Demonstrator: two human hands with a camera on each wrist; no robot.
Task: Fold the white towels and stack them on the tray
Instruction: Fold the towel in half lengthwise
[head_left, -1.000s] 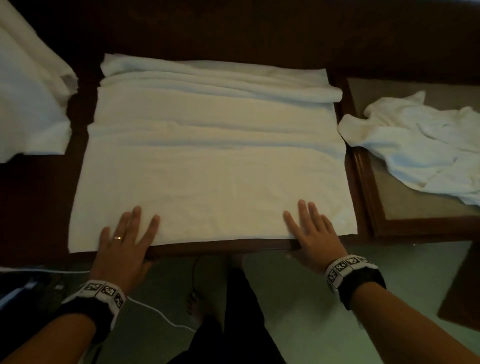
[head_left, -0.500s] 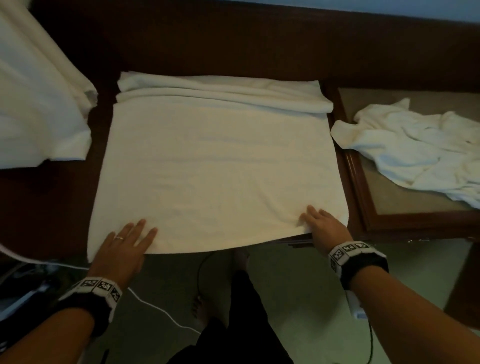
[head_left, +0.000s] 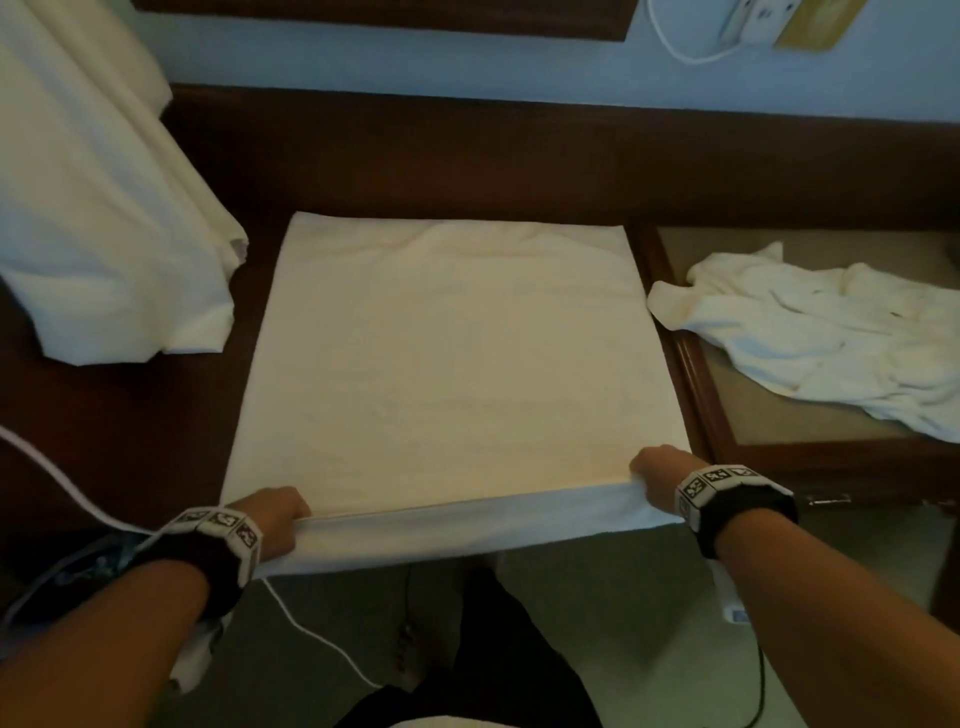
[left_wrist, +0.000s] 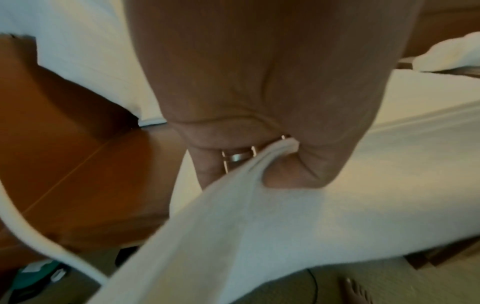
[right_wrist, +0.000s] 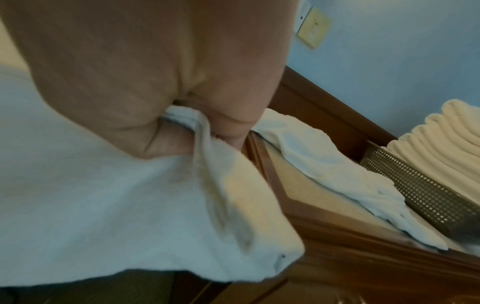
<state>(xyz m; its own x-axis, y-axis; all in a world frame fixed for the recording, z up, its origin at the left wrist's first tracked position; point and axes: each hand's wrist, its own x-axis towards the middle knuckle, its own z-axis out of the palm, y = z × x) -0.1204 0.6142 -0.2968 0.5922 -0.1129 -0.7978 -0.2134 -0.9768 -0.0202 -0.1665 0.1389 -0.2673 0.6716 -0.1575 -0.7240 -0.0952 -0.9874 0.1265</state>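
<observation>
Both hands' fingers are curled tight, pinching the near edge of the white towel (head_left: 452, 353): left hand (head_left: 275, 519) at its left corner, right hand (head_left: 657, 475) at its right. The towel lies flat on the dark worktop (head_left: 145, 426), its near edge lifted, both forearms reaching forward.

left hand (head_left: 275, 512) clenched, right hand (head_left: 655, 470) clenched

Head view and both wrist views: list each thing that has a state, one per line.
Flat white towel: spread on the dark wooden table, near edge lifted.
Left hand: gripping the near left corner.
Right hand: gripping the near right corner.
Crumpled white towel: unfolded, on the wooden-framed tray.
Cream folded towels: stacked in the perforated basket.
</observation>
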